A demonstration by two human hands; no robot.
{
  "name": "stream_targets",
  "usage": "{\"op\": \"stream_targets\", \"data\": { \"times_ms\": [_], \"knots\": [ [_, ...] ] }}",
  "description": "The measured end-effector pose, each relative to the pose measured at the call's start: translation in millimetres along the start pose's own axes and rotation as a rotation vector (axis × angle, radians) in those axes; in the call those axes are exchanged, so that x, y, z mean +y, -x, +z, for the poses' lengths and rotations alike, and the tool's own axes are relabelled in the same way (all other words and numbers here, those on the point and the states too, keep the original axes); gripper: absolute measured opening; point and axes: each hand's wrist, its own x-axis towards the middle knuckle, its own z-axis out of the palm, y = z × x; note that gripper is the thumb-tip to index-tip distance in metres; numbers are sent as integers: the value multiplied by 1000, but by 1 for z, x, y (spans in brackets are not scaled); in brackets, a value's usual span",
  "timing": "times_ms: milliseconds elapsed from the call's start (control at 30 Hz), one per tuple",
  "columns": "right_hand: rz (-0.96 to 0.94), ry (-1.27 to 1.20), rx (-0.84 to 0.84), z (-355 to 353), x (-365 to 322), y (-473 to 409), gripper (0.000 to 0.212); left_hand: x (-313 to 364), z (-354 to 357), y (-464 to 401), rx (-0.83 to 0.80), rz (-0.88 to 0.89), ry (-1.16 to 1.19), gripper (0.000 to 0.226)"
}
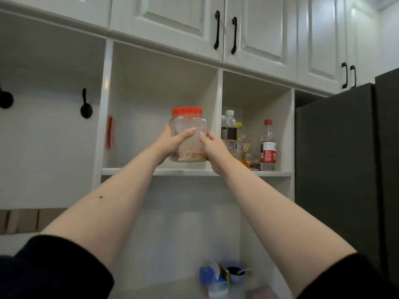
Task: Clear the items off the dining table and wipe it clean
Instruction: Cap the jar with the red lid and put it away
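One clear, ribbed plastic jar with a red screw lid (187,134) is held upright, its long axis vertical and the lid pointing up. The walls are transparent and squarish with rounded corners. A thin layer of pale tan grainy contents lies at the bottom; the rest looks empty.

Both hands grip the jar. The left hand (172,140) wraps its left side, thumb lying across the front wall and the other fingers hidden behind. The right hand (212,145) clasps the right side, thumb tip on the front wall, just apart from the left thumb. The fingers of both are curled round the jar.

The jar sits in front of the middle open compartment of a white, smooth, glossy shelf unit (194,172), its base just above the shelf board; contact with the board cannot be told.

Right of the right-hand fingers, in the next compartment, three bottles stand upright: one clear plastic bottle with a white cap and dark label (229,130), one yellow-capped bottle with a printed label (243,145), and one clear bottle with a red cap and red label (268,145).

Left of the left-hand fingers, two black wall hooks (86,104) hang on a white panel. Above the fingers, white panelled cabinet doors carry four black bar handles (217,29). Two dark sleeves (56,268) are pushed up past the forearms.
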Motion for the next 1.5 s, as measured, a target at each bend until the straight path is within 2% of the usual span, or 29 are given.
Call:
{"op": "stream_targets", "data": {
  "times_ms": [167,200,300,367,467,567,600,700,767,900,1067,1233,1367,1500],
  "knots": [
    [-2,48,24,8,37,-47,31,-46,-15,-41,-77,-81,-22,48],
    [-3,63,30,9,44,-54,30,-56,-18,-48,-90,-104,-39,56],
    [-7,113,40,11,62,-69,29,-81,-28,-62,-116,-207,-88,103],
    [-9,151,44,10,73,-77,29,-97,-31,-71,-142,-244,-123,108],
    [-11,202,69,10,86,-86,30,-104,-31,-75,-193,-294,-132,97],
    [8,218,73,9,92,-90,30,-106,-27,-80,-229,-325,-133,47],
    [13,236,67,9,94,-91,30,-105,-25,-80,-223,-338,-147,43],
    [31,349,75,10,96,-98,33,-112,-21,-88,-161,-406,-279,79],
    [68,403,78,10,95,-102,33,-114,-14,-91,-143,-452,-394,89],
    [143,523,154,7,94,-109,35,-113,7,-86,-156,-491,-547,78],
    [142,612,194,6,92,-102,36,-118,15,-84,-94,-514,-614,71],
    [138,697,219,1,79,-80,38,-104,20,-74,-44,-454,-606,61],
    [148,644,189,-12,68,-59,52,-92,30,-64,106,-412,-540,48],
    [134,649,172,-32,49,-27,57,-62,52,-42,377,-343,-579,36]
  ]
}}
